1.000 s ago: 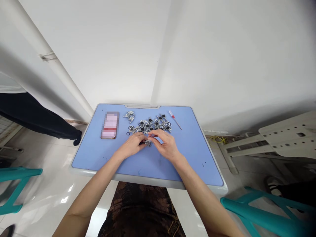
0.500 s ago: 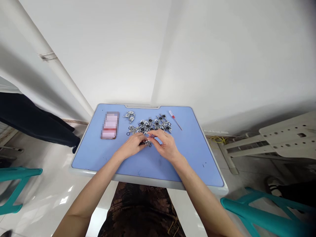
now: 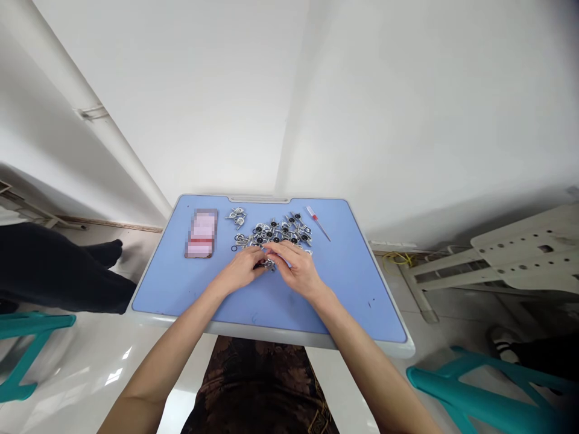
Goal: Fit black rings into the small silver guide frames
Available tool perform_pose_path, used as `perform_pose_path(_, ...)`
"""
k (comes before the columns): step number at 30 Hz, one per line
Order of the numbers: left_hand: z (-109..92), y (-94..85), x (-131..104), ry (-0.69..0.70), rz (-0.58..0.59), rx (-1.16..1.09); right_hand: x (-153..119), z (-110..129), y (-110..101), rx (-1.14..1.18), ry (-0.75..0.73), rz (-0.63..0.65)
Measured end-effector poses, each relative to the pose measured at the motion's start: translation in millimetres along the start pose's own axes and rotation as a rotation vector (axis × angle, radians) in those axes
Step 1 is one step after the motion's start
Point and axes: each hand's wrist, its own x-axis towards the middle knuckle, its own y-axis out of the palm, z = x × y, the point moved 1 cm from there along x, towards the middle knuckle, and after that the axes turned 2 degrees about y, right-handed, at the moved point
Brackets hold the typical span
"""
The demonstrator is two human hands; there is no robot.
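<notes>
"Left hand (image 3: 245, 266)?"
"Pinching one small silvery metal part (image 3: 270, 265), mostly hidden between both hands."
"Right hand (image 3: 296, 268)?"
"Curled beside it; grip unclear."
"Beyond them?"
"Silvery metal parts with round black discs (image 3: 285, 229), overlapping, uncountable."

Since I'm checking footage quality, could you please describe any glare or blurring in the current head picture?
Head view: glare spots the floor, pixelation covers the phone, and the metal part between left hand and right hand is too soft for fine detail.
</notes>
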Motion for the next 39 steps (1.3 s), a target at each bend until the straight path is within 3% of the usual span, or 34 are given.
perform_pose_path(6, 2.0, 2.2, -0.2, 0.015, -0.010, 0.012, -1.0, -2.2, 4.0, -0.104, 0.010, -0.068)
perform_pose_path(11, 0.9, 0.3, 0.2, 0.003, -0.009, 0.049, -1.2, -1.0, -1.1, -0.050, -0.050, -0.007)
perform_pose_path(19, -0.2, -0.8, 1.0, 0.014, 0.010, 0.060, 1.6, -2.6, 1.4, 0.005, 0.043, -0.079)
perform_pose_path(39, -1.5, -1.1, 0.5, 0.018, 0.010, 0.086, -2.0, -4.8, 0.2, -0.033, 0.063, -0.138)
